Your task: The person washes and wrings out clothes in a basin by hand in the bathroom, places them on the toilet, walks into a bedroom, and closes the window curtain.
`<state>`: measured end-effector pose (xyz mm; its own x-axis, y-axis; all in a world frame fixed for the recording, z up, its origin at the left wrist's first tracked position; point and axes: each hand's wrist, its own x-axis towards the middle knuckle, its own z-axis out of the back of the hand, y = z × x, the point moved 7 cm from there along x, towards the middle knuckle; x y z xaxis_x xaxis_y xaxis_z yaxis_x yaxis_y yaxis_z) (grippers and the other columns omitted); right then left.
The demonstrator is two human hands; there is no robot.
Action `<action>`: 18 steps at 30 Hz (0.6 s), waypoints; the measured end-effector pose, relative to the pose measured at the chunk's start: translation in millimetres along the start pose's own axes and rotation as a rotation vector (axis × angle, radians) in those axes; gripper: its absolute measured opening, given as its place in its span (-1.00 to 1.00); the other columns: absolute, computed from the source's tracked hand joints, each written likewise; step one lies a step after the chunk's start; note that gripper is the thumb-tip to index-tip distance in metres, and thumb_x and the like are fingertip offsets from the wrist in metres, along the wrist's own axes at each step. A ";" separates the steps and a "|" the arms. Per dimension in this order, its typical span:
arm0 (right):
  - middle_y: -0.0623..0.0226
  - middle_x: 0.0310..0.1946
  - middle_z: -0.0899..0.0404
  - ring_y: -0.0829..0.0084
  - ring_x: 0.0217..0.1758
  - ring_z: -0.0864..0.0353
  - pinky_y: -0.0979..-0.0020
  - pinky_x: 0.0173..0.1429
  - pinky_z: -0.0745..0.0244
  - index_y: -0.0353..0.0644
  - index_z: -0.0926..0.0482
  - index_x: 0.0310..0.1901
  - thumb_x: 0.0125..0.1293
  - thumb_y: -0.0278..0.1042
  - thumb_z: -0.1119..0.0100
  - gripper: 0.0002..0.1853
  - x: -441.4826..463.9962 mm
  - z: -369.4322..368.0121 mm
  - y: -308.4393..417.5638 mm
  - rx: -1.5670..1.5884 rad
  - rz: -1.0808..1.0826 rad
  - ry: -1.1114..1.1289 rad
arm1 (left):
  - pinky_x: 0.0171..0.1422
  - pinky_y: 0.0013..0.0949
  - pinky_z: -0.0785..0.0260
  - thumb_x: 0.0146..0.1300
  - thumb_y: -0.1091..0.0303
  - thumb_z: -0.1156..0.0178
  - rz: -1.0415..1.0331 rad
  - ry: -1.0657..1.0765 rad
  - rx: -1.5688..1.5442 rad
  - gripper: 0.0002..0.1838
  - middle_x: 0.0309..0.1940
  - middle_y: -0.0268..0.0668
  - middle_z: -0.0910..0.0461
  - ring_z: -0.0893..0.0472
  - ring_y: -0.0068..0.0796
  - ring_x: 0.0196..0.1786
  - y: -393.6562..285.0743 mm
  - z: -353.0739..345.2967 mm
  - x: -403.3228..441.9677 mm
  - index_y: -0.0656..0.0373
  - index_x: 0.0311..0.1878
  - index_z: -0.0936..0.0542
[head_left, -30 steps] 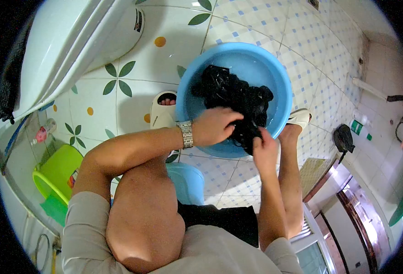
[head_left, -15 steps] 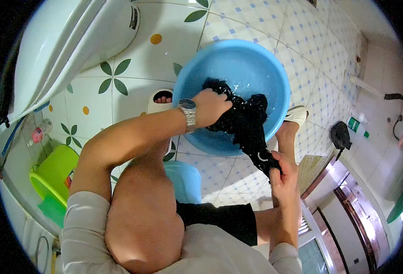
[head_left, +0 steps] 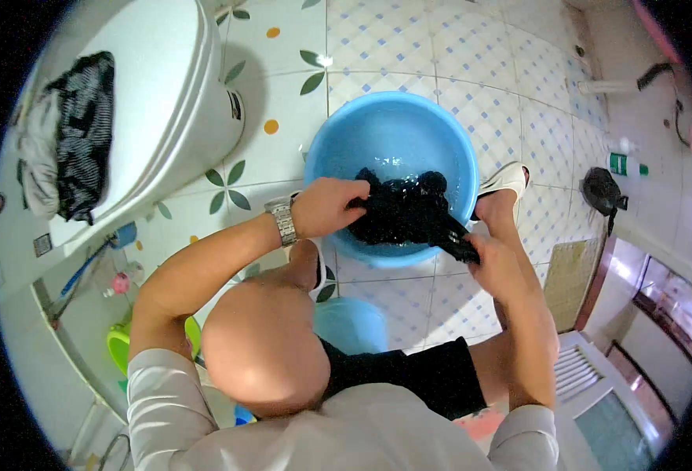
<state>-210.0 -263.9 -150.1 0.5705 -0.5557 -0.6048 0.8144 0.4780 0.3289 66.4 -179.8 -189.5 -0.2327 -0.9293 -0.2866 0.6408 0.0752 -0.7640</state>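
Observation:
A soaked black garment (head_left: 401, 208) lies bunched in a light blue basin (head_left: 318, 161) that holds some water. My left hand (head_left: 330, 207), with a metal-band watch on its wrist, is at the basin's left side, its fingers closed on the garment's left edge. On the other side, my right hand (head_left: 500, 265) grips the garment's other end, which hangs out over the lower right rim. The stretch between my hands sags into the basin. The garment's exact kind cannot be made out.
A large white rounded fixture (head_left: 154, 102) at upper left bears dark and grey clothes (head_left: 85, 137). Near my legs stands a second pale blue tub (head_left: 351, 323). A black bag (head_left: 602, 191) and a green-and-white bottle (head_left: 627, 164) are by the right wall. A lime-green container (head_left: 118, 345) is at left.
My left hand has moved left across the basin, from the middle of the garment to its edge. My right hand keeps its hold. The view has shifted, bringing the clothes at upper left into sight.

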 end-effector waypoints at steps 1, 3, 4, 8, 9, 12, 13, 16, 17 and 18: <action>-0.03 -0.25 -0.60 -0.05 -0.14 -0.60 0.10 -0.06 -0.47 -0.19 -0.58 -0.04 -0.01 -0.60 -0.21 -0.60 -3.8 1.7 -5.5 0.015 0.088 -0.112 | -0.19 0.01 -0.43 0.15 0.33 -0.24 0.021 -0.060 -0.025 -0.80 -0.37 -0.07 -0.60 -0.60 0.05 -0.25 -8.7 11.1 -2.2 0.14 -0.19 -0.51; -0.03 -0.26 -0.60 -0.06 -0.14 -0.60 0.08 -0.06 -0.47 -0.17 -0.58 -0.05 -0.01 -0.58 -0.22 -0.61 -14.3 23.2 -1.8 -0.045 0.180 -0.230 | -0.20 0.00 -0.43 0.15 0.33 -0.23 -0.028 -0.131 0.043 -0.80 -0.38 -0.07 -0.60 -0.60 0.05 -0.27 -32.8 34.3 -4.7 0.13 -0.18 -0.50; -0.02 -0.28 -0.61 -0.08 -0.14 -0.60 0.07 -0.06 -0.48 -0.15 -0.59 -0.06 0.00 -0.56 -0.22 -0.61 -23.7 32.2 5.8 -0.126 0.268 -0.316 | -0.22 0.00 -0.44 0.14 0.34 -0.22 -0.065 -0.205 0.076 -0.80 -0.40 -0.07 -0.61 -0.60 0.06 -0.29 -47.7 48.0 -7.8 0.12 -0.17 -0.50; 0.04 -0.31 -0.63 -0.01 -0.17 -0.63 0.05 -0.09 -0.52 -0.13 -0.61 -0.16 0.05 -0.50 -0.22 -0.74 -54.7 45.9 -4.6 -0.029 -0.075 -0.373 | -0.24 -0.07 -0.43 0.16 0.38 -0.24 -0.083 -0.249 0.317 -0.81 -0.38 -0.07 -0.60 -0.60 0.07 -0.28 -109.7 90.1 -20.9 0.13 -0.18 -0.48; 0.03 -0.29 -0.63 0.00 -0.14 -0.63 0.05 -0.09 -0.52 -0.14 -0.61 -0.17 0.05 -0.50 -0.22 -0.75 -65.6 55.9 -1.1 -0.038 -0.112 -0.431 | -0.26 -0.06 -0.42 0.17 0.38 -0.24 -0.103 -0.255 0.346 -0.80 -0.39 -0.07 -0.60 -0.60 0.05 -0.28 -125.0 101.6 -25.8 0.14 -0.18 -0.47; 0.01 -0.27 -0.64 0.03 -0.12 -0.64 0.08 -0.09 -0.52 -0.15 -0.60 -0.16 0.06 -0.50 -0.22 -0.75 -96.4 80.6 4.6 -0.003 -0.089 -0.606 | -0.26 -0.07 -0.42 0.18 0.37 -0.23 -0.154 -0.336 0.459 -0.80 -0.39 -0.07 -0.59 -0.60 0.06 -0.28 -188.7 129.2 -49.7 0.15 -0.17 -0.46; 0.00 -0.27 -0.64 0.05 -0.13 -0.65 0.12 -0.10 -0.53 -0.15 -0.60 -0.14 0.07 -0.49 -0.22 -0.74 -104.2 89.2 7.6 0.029 -0.028 -0.693 | -0.26 -0.08 -0.43 0.20 0.37 -0.21 -0.174 -0.384 0.475 -0.81 -0.38 -0.07 -0.61 -0.61 0.05 -0.29 -202.8 136.3 -57.2 0.16 -0.17 -0.46; 0.09 -0.27 -0.65 0.21 -0.21 -0.66 0.26 -0.12 -0.53 -0.17 -0.60 -0.06 0.08 -0.47 -0.25 -0.68 -103.8 96.7 -3.9 0.758 0.155 -0.606 | -0.24 -0.09 -0.45 0.22 0.36 -0.20 -0.170 -0.515 0.509 -0.81 -0.36 -0.06 -0.63 -0.62 0.04 -0.29 -244.8 155.1 -82.5 0.17 -0.15 -0.47; 0.21 -0.26 -0.65 0.39 -0.24 -0.61 0.39 -0.12 -0.50 -0.22 -0.59 -0.02 0.11 -0.42 -0.29 -0.64 -114.1 107.1 4.4 0.843 0.245 -0.608 | -0.24 -0.10 -0.46 0.23 0.35 -0.20 -0.154 -0.543 0.538 -0.80 -0.35 -0.05 -0.63 -0.64 0.01 -0.29 -252.1 159.0 -88.3 0.17 -0.14 -0.47; 0.21 -0.26 -0.65 0.39 -0.24 -0.61 0.39 -0.12 -0.50 -0.22 -0.59 -0.02 0.11 -0.42 -0.29 -0.64 -126.6 115.6 14.0 0.854 0.254 -0.633 | -0.24 -0.10 -0.46 0.23 0.35 -0.20 -0.172 -0.543 0.561 -0.80 -0.35 -0.05 -0.63 -0.64 0.01 -0.29 -261.6 160.7 -93.1 0.17 -0.14 -0.47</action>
<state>-258.5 -265.5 14.9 0.4844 -0.8737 -0.0455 0.3305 0.1346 0.9342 38.1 -171.0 130.0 -0.0654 -0.9684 0.2407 0.9345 -0.1440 -0.3256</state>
